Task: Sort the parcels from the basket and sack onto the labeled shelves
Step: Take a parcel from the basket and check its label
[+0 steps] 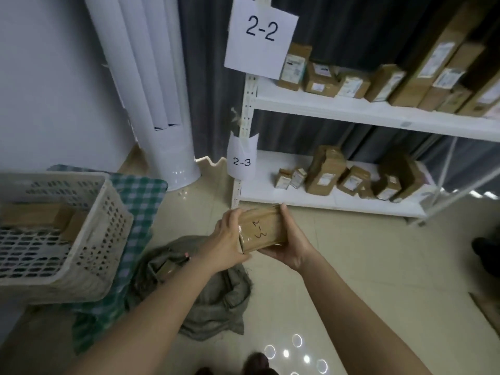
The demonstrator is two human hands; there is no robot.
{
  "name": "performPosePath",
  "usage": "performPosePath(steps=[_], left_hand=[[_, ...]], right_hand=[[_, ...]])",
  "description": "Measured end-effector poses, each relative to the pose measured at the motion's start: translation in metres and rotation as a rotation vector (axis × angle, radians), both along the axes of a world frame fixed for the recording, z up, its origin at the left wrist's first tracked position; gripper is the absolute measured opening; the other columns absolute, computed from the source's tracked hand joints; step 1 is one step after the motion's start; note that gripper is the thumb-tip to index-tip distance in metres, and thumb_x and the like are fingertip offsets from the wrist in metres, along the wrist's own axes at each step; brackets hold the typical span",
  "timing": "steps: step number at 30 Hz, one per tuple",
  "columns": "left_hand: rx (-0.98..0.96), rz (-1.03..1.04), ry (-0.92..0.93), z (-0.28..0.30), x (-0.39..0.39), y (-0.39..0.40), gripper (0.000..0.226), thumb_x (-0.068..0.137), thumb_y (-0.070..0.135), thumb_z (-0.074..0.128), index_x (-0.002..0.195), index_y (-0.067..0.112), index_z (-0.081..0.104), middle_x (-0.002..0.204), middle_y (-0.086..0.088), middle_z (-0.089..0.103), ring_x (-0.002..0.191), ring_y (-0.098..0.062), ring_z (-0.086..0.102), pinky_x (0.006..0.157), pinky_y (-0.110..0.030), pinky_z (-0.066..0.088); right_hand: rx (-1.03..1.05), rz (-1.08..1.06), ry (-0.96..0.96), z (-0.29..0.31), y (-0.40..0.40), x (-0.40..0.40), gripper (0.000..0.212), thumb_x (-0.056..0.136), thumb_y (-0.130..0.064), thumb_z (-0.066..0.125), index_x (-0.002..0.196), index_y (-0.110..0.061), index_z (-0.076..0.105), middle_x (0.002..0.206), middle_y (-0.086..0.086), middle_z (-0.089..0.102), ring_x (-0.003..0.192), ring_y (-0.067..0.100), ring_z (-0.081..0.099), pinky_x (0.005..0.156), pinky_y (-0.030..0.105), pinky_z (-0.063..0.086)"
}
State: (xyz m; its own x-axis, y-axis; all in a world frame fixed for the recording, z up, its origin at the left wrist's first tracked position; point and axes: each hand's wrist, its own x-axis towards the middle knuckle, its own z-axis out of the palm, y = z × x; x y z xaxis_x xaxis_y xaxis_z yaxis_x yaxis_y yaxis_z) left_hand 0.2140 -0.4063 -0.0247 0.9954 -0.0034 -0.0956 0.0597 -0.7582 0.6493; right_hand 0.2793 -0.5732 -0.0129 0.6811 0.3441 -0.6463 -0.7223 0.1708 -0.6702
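A brown taped parcel (261,230) with "2-3" handwritten on it is held between both hands above the floor. My left hand (227,239) grips its left end. My right hand (290,240) cups its right side and underside. Just beyond stands the white shelf (332,203) tagged "2-3" (241,162), with several brown parcels on it. The shelf above (351,110), tagged "2-2" (261,28), also carries several parcels. A white plastic basket (67,239) at the left holds brown parcels. A grey sack (200,280) lies crumpled on the floor below my left forearm, with a parcel (167,269) showing in its mouth.
A green checked cloth (140,201) lies under the basket. A white standing air conditioner (167,131) fills the corner beside a dark curtain. The shelf's upright post (244,131) stands close to the parcel. A dark shoe (484,253) shows at the right edge of the tiled floor.
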Motion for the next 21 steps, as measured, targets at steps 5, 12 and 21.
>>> performPosePath(steps=[5, 12, 21], left_hand=[[0.007, -0.182, 0.087, -0.013, 0.044, -0.047, 0.11, 0.065, 0.043, 0.085, 0.143, 0.021, 0.01, 0.145, 0.0, 0.016, 0.132, -0.019, 0.03, 0.101, -0.039, 0.042], [-0.04, -0.164, 0.187, -0.033, 0.138, -0.126, 0.058, 0.082, 0.052, 0.066, 0.122, 0.03, 0.03, 0.13, 0.004, 0.037, 0.11, -0.013, 0.051, 0.09, -0.036, 0.048], [-0.087, 0.086, 0.284, -0.059, 0.252, -0.222, 0.034, 0.097, 0.052, 0.037, 0.113, 0.023, 0.045, 0.115, 0.002, 0.048, 0.096, -0.019, 0.057, 0.079, -0.034, 0.047]], right_hand=[[-0.066, -0.097, -0.001, -0.027, -0.055, 0.028, 0.072, 0.076, -0.064, 0.069, 0.129, -0.017, 0.057, 0.127, 0.018, 0.061, 0.112, 0.032, 0.063, 0.078, 0.047, 0.058], [-0.134, -0.031, 0.006, -0.059, -0.144, 0.12, 0.079, 0.069, -0.077, 0.065, 0.127, -0.024, 0.059, 0.122, 0.014, 0.066, 0.11, 0.033, 0.065, 0.085, 0.055, 0.056], [-0.299, 0.224, -0.03, -0.083, -0.223, 0.264, 0.075, 0.065, -0.069, 0.07, 0.124, -0.024, 0.059, 0.121, 0.014, 0.065, 0.108, 0.033, 0.065, 0.078, 0.054, 0.057]])
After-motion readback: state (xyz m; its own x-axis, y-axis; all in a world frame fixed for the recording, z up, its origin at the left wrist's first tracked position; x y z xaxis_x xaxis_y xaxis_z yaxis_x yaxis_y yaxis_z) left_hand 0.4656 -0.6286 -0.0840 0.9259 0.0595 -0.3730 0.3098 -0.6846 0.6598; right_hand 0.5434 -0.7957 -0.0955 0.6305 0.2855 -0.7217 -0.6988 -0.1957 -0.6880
